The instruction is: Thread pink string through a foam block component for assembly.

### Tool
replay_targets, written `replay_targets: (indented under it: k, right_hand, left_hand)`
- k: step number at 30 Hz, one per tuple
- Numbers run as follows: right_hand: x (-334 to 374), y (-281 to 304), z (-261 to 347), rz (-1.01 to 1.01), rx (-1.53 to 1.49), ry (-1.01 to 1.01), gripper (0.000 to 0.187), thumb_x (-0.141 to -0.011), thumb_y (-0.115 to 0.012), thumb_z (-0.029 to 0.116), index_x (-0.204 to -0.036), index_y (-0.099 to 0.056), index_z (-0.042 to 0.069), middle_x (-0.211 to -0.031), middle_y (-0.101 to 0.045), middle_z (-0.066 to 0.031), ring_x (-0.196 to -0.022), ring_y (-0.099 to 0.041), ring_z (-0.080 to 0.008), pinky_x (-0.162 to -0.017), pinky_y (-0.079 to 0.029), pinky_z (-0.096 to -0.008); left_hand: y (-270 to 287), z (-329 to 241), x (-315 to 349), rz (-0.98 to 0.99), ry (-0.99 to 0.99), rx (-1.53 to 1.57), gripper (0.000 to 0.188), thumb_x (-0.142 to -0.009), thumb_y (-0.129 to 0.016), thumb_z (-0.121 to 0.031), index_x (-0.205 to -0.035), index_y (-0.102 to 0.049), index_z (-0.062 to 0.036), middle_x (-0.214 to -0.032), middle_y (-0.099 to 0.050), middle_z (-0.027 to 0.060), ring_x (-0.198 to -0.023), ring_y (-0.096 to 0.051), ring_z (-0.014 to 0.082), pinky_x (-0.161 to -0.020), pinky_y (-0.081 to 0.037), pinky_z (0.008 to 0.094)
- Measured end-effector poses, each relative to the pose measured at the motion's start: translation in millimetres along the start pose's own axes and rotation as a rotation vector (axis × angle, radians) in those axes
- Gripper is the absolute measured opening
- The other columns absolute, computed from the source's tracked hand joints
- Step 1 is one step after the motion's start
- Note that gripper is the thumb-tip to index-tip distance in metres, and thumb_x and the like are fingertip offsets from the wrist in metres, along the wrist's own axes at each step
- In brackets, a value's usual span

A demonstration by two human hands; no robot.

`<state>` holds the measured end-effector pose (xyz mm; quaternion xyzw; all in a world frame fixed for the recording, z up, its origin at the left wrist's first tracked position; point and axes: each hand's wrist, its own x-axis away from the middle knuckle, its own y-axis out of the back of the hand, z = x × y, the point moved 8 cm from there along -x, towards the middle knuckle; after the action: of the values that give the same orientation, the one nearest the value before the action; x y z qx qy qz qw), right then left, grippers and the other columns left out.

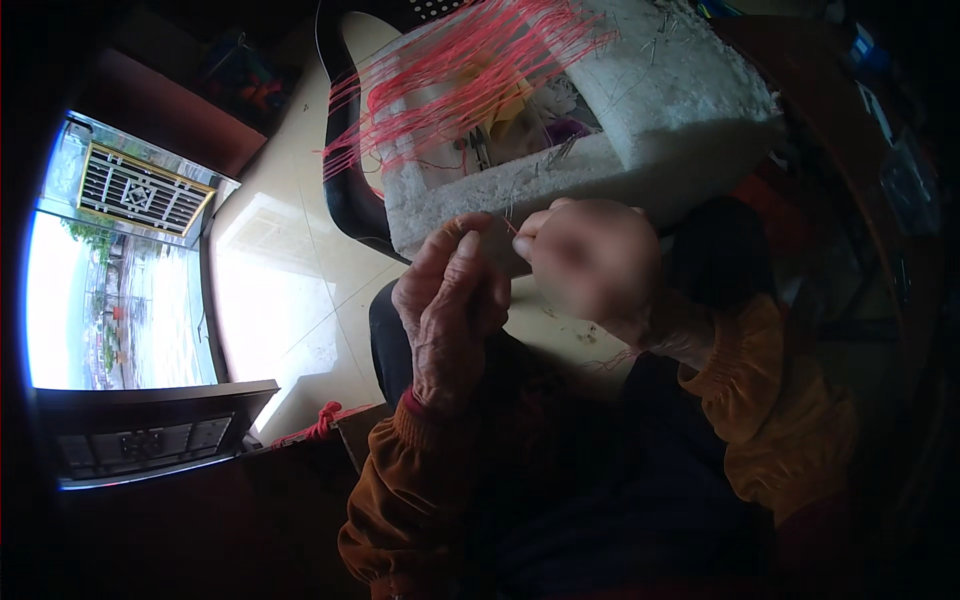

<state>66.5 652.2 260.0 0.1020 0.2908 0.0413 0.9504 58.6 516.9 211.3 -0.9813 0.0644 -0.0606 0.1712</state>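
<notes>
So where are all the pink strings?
In the head view, the pink strings lie draped across the white foam box, top centre, above the left hand and right hand.

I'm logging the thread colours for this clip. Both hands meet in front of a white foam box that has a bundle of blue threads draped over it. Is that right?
Not quite: the threads are red-pink, not blue, as the head view shows. The rest holds: the left hand and right hand meet in front of the white foam box, with the bundle draped over it.

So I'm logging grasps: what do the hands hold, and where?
Both hands pinch a thin red thread between fingertips; where along it cannot be told.
</notes>
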Motion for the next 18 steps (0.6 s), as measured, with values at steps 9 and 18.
replay_targets:
  k: [9, 18]
  right_hand:
    - [-3, 1, -1, -0.023, 0.023, 0.035, 0.004, -0.081, -0.059, -0.001, -0.084, -0.06, -0.003, -0.066, -0.053, -0.0063, -0.059, -0.05, -0.013, -0.055, -0.041, -0.0255]
    - [-3, -4, -1, 0.024, -0.008, 0.014, 0.005, -0.08, -0.056, -0.004, -0.085, -0.059, -0.004, -0.067, -0.053, -0.0064, -0.061, -0.052, -0.0132, -0.057, -0.042, -0.0251]
  left_hand:
    - [-12, 3, -5, 0.063, 0.075, 0.06, 0.023, -0.094, -0.048, -0.02, -0.106, -0.057, -0.0025, -0.054, -0.046, -0.0009, -0.043, -0.035, 0.0039, -0.04, -0.024, 0.018]
    - [-16, 11, -15, 0.135, 0.082, 0.306, 0.016, -0.092, -0.052, -0.019, -0.094, -0.058, -0.0044, -0.055, -0.046, -0.0014, -0.041, -0.034, 0.0055, -0.039, -0.025, 0.0188]
